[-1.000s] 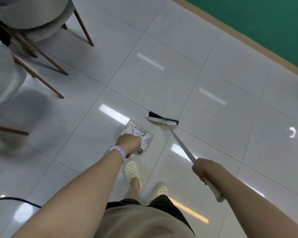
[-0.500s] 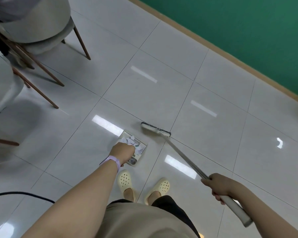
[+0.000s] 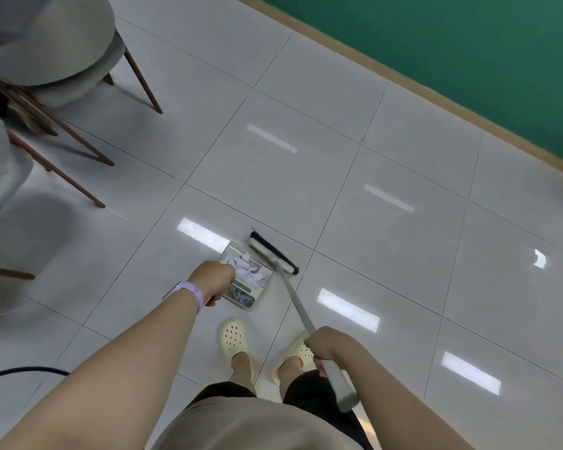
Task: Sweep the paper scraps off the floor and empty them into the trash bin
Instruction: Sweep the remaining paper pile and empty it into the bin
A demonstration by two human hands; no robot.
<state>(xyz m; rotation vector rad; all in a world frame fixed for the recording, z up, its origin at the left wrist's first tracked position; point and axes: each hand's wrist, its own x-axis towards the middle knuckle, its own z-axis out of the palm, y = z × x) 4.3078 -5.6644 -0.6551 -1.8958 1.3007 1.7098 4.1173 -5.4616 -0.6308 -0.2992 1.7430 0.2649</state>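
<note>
All the paper scraps [image 3: 249,276] in view lie in the dustpan [image 3: 253,298] (no bin visible), its handle gripped by the left hand [image 3: 216,277], the right hand [image 3: 327,344] clasping the broom [image 3: 273,253] beside it; emptying remains.

Left hand [image 3: 216,280] fisted, arm extended; right hand [image 3: 330,345] fisted.

We count one broom [image 3: 273,256], one dustpan [image 3: 245,295], two chairs at upper left [image 3: 46,43], two hands, and two yellow clogs [image 3: 233,337].
</note>
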